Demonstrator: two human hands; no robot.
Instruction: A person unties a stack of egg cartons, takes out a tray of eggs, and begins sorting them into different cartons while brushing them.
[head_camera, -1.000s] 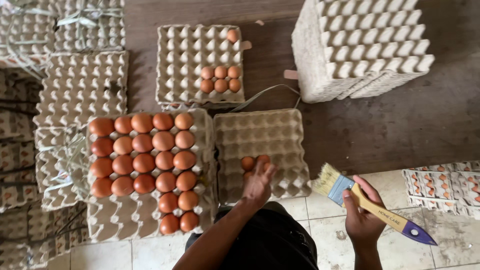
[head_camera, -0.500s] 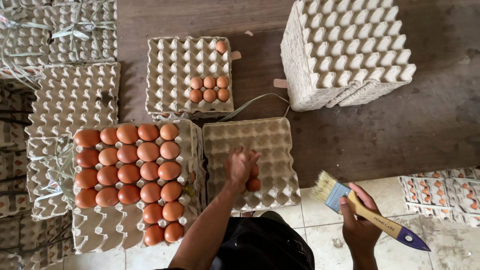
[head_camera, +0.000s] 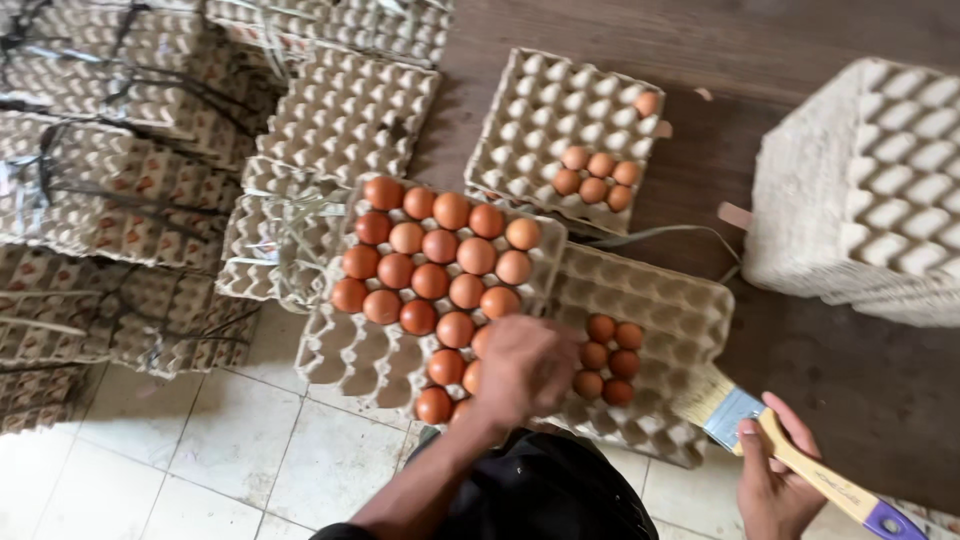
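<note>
Over the full egg tray (head_camera: 440, 290), the left hand (head_camera: 522, 368) now closes on brown eggs at its 5 o'clock corner; half a second ago it rested on the right tray (head_camera: 650, 345), where six eggs (head_camera: 606, 358) now lie. Right hand (head_camera: 775, 480) grasps a brush (head_camera: 790, 455). Free tile floor (head_camera: 230, 460) lies at 7 o'clock.

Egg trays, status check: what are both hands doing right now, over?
Left hand over brown eggs, grip hidden. Right hand holds paintbrush. Six eggs sit in next tray. Nothing blocking.
</note>
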